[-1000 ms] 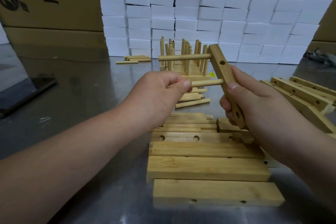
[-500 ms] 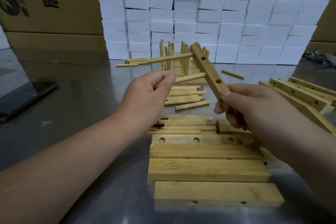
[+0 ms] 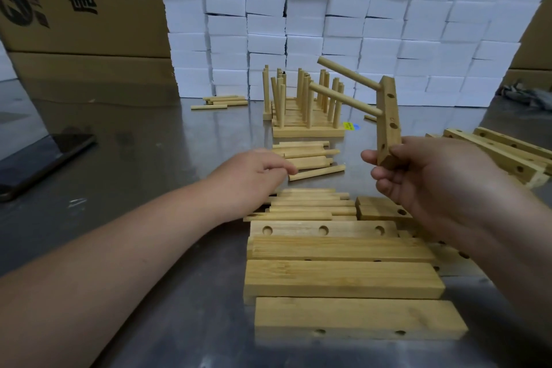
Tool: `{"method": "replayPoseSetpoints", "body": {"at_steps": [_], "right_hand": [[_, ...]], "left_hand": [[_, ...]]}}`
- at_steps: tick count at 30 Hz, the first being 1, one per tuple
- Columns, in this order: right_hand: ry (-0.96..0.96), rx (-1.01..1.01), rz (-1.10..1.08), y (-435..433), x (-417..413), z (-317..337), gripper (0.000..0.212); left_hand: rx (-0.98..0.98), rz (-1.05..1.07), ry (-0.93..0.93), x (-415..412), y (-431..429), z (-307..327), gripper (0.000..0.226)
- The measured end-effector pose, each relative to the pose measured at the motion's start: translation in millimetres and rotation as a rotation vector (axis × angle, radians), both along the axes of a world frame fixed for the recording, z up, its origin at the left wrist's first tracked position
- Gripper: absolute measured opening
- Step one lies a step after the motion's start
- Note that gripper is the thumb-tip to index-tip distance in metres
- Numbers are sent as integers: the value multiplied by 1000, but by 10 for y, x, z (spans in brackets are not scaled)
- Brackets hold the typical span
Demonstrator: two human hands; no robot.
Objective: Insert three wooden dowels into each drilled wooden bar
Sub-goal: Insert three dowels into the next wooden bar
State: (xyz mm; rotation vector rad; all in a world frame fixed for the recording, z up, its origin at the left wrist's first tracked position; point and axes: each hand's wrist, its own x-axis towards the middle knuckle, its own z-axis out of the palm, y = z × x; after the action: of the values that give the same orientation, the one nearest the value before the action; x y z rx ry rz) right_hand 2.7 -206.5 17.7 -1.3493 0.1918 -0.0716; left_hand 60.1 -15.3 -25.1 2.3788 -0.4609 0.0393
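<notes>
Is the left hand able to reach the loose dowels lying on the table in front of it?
Probably yes. The left hand is empty and almost touches the loose dowels, with nothing between them. The right hand holds the bar off to the side.

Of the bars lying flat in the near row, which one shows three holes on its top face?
The farthest bar, next to the loose dowels; the three nearer bars show plain tops.

Left hand (image 3: pixel 254 170): bare, with short, round fingers.
Right hand (image 3: pixel 424 176): bare, with thick fingers.
Left arm (image 3: pixel 119 263): bare.
Right arm (image 3: pixel 507 236): bare too.
</notes>
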Motion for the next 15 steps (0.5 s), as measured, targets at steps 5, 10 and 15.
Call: {"method": "replayPoseSetpoints", "body": {"at_steps": [5,10,15], "right_hand": [[-32,-11,31,-5,-12,-41,13],[-52,-27,47,-18,-20,-57,17],[-79,-24,59,-28,-2,-78,19]], "left_hand": [[92,-174,108,17,13,1,42],[160,-126,136,37,13,-27,48],[84,1,57,25,37,-9,47]]}}
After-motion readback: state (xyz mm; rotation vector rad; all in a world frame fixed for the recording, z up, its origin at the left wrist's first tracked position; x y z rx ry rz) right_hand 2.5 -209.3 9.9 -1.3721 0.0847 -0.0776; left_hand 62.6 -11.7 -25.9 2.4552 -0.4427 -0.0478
